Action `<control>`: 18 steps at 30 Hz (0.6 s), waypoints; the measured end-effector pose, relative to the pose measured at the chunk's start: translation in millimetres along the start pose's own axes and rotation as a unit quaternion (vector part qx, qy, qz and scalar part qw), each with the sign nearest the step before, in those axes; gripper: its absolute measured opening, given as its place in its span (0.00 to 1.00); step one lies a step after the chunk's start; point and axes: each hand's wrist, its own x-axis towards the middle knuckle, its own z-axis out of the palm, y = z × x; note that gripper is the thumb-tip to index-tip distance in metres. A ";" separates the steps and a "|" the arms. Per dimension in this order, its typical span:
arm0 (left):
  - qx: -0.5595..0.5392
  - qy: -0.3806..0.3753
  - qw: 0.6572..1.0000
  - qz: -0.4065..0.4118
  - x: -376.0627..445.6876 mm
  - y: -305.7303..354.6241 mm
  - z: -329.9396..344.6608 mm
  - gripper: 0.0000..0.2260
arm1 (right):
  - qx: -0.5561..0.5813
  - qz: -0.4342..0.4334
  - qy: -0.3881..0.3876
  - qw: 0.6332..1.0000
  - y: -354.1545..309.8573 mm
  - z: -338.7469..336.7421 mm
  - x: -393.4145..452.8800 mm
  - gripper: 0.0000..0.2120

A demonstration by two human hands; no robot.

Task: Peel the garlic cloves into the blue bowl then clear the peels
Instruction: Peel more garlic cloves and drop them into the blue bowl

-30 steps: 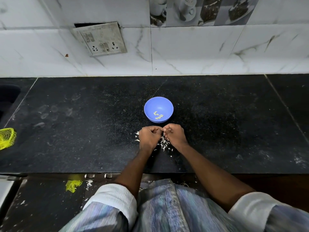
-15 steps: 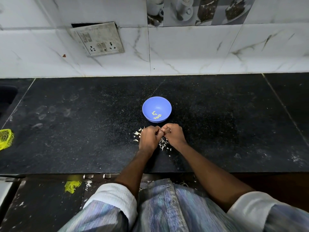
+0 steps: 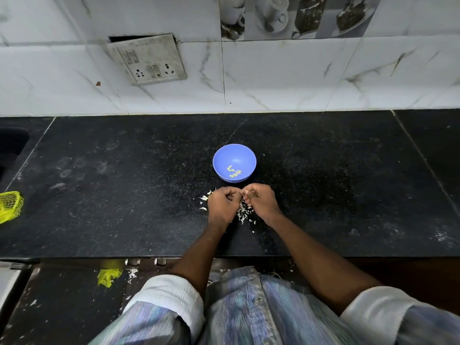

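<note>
The blue bowl [image 3: 234,162] stands on the black counter [image 3: 124,195] and holds several peeled garlic cloves [image 3: 234,171]. Just in front of it my left hand [image 3: 221,207] and my right hand [image 3: 261,205] sit knuckle to knuckle, fingers curled, and pinch a small garlic clove [image 3: 244,196] between their tips; the clove is mostly hidden. White peels [image 3: 242,212] lie scattered on the counter under and between the hands, and a few lie left of my left hand.
A yellow mesh bag [image 3: 10,206] lies at the counter's left edge, near a dark sink [image 3: 12,145]. A switch plate [image 3: 149,61] hangs on the tiled wall behind. Yellow mesh scrap [image 3: 108,276] and peels lie on the floor below the counter edge.
Both hands stay in front of the bowl and work the clove; the fingertips have parted slightly. The camera view has shifted a little.
</note>
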 end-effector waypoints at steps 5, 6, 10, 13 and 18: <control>0.008 0.022 1.000 -0.008 -1.0 1.5 1.1 0.06 | -0.009 -0.015 -0.017 1.000 -2.4 -1.2 -0.7 0.11; 0.009 0.022 1.000 -0.006 -1.2 1.4 1.0 0.06 | -0.011 -0.015 -0.020 1.000 -2.8 -1.8 -1.2 0.10; 0.023 0.008 1.000 -0.010 -1.3 1.2 0.3 0.05 | 0.003 -0.007 -0.031 1.000 -3.1 -2.7 -2.3 0.09; 0.025 0.005 0.999 -0.027 -3.5 0.3 -0.4 0.05 | 0.046 0.013 -0.030 0.998 -4.5 -2.0 -3.2 0.07; 0.038 0.040 0.997 -0.046 -3.2 3.7 -7.6 0.07 | 0.099 0.042 -0.005 0.994 -8.6 -6.4 -1.2 0.04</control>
